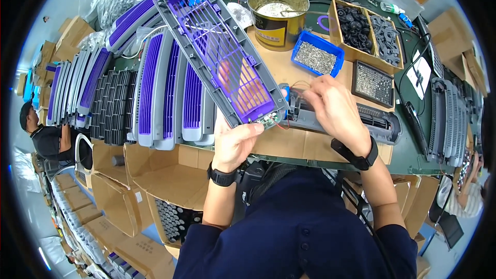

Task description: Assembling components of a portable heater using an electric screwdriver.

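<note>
My left hand (236, 142) is closed on the lower end of a grey and purple slatted fan housing panel (246, 80), tilted up over the table. Its thumb lies near a small green circuit board (269, 120) on the panel's end, with thin red wires by it. Through the slats some of my fingers show behind the panel. My right hand (330, 104), fingers bent together, is over a grey fan housing (380, 130) lying on cardboard, with a black cylindrical fan wheel (373, 120) inside. Thin wires (299, 83) run beside its fingertips; what they pinch is hidden.
Purple and grey housings (152, 88) and black fan wheels (113, 106) stand on the left. Behind the cardboard are a yellow tin (276, 33), a blue tray of screws (318, 54), a wooden box of black and grey parts (361, 26) and a dark screw tray (372, 85). An open carton (170, 170) is below.
</note>
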Available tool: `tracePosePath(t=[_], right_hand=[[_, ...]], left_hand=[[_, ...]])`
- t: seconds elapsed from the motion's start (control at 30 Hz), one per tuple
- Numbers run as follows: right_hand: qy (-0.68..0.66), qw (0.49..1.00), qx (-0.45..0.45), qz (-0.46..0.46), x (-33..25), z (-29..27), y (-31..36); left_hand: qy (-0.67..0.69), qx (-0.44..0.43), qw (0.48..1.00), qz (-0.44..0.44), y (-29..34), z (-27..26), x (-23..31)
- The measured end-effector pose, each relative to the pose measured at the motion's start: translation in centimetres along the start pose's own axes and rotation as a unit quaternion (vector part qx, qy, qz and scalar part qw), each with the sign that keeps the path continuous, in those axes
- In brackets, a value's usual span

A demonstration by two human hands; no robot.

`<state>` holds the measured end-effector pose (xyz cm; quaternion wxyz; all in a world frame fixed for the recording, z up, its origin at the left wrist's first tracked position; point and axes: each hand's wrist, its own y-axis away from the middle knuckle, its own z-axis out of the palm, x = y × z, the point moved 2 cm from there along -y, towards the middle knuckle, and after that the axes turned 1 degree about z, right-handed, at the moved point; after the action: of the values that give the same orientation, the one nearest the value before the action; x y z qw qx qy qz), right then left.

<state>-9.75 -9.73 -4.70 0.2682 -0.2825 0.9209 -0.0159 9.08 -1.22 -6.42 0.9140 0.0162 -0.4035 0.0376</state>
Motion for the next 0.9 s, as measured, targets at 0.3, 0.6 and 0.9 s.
tracePosePath(t=[0.3,0.6,0.9], right_hand=[[-0.074,0.997,0.006,0.014,-0.4,0.0,1.0],[-0.099,0.993,-0.012,0.061,-1.7,-1.0,1.6],[-0.033,0.985,0.159,-0.064,-3.1,0.9,2.8]], left_hand=[[0.161,-0.069,0.982,0.069,-1.3,1.0,-0.1],[0.033,0.001,0.994,0.102,-1.1,0.8,-2.1],[-0.019,-0.017,0.992,0.122,-0.5,1.5,-4.0]])
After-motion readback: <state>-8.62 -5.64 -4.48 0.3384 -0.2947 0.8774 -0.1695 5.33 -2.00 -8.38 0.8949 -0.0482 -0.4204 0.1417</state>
